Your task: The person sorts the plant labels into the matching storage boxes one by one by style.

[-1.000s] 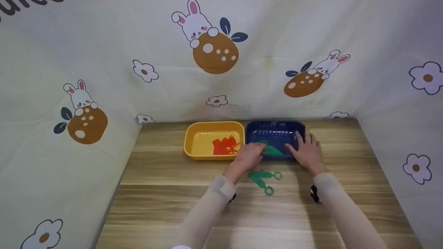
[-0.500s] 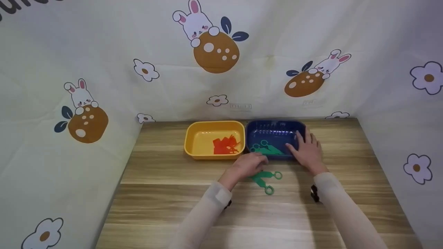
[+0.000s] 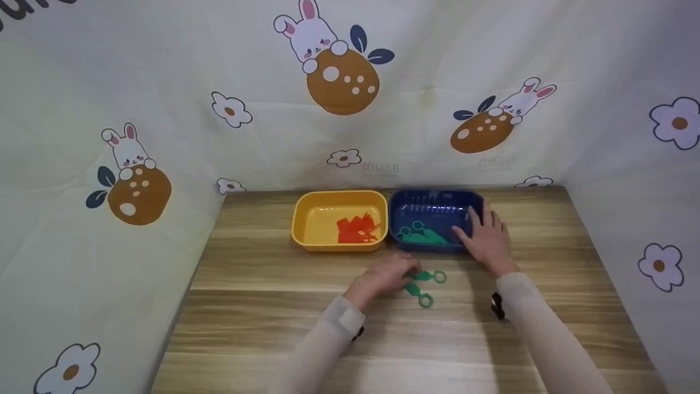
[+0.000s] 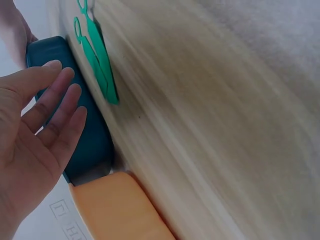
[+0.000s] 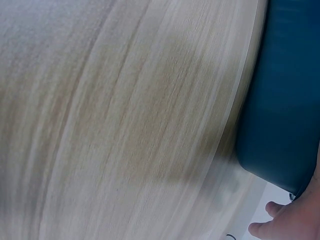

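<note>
A flat green V-shaped piece (image 3: 424,289) with a ring at each free end lies on the table. My left hand (image 3: 387,272) hovers over its joined end and hides it in the head view. In the left wrist view the left hand's fingers (image 4: 62,107) are loosely bent with nothing between them, and the whole green piece (image 4: 97,62) shows apart from them. The blue box (image 3: 435,200) holds similar green pieces (image 3: 424,236) with rings. My right hand (image 3: 488,241) rests over the box's right rim, its fingers fairly straight; the rim partly hides them in the right wrist view.
A yellow box (image 3: 311,219) with red flat pieces (image 3: 355,229) stands directly left of the blue one. Both boxes stand at the back of the wooden table (image 3: 262,323), close to a printed cloth wall (image 3: 262,148).
My left hand has come out of the blue box, moving toward me and down over the V-shaped piece. Green pieces in the box now show uncovered. The right hand has stayed put.
</note>
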A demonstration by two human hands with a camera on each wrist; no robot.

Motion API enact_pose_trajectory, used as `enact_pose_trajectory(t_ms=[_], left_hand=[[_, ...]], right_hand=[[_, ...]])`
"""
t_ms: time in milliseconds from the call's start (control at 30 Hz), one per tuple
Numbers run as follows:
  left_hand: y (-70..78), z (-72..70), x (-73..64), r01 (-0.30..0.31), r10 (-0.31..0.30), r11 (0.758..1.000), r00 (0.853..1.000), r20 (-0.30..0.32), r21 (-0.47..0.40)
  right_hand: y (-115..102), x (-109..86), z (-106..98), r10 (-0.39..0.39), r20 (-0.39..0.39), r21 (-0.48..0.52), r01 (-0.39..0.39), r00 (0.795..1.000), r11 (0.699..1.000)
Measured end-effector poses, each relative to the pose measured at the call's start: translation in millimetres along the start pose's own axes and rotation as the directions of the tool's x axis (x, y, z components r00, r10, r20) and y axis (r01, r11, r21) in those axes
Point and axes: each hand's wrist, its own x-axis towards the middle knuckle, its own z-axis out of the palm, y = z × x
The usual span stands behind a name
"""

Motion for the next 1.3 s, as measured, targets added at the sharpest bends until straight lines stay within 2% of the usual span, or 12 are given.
enact_pose_trajectory(t_ms=[333,467,767,1067,1300], left_hand=[[-3.9,13.3,-8.0,-0.069,0.072,0.992,0.997,-0.025,0.107],[-3.0,18.7,-8.7,-0.065,0.068,0.991,0.997,-0.021,0.114],[-1.8,26.3,-5.4,-0.018,0.019,0.994,1.0,-0.005,0.107],[-0.9,24.4,-6.6,-0.022,0.025,0.992,0.999,-0.024,0.128],[-1.6,25.0,-8.3,-0.027,0.035,0.984,0.998,-0.043,0.177]], right_hand=[[-0.2,-1.0,-0.2,-0.007,-0.014,-0.001,0.007,1.0,1.0],[-0.4,-1.1,-0.5,-0.003,-0.009,-0.006,0.003,1.0,1.0],[0.0,-0.2,-1.9,-0.001,0.01,0.001,0.001,1.0,1.0],[-0.5,-0.3,-2.2,-0.007,0.015,0.002,0.007,1.0,1.0],[0.1,-1.3,-1.3,-0.015,0.005,0.025,0.015,1.0,1.0]])
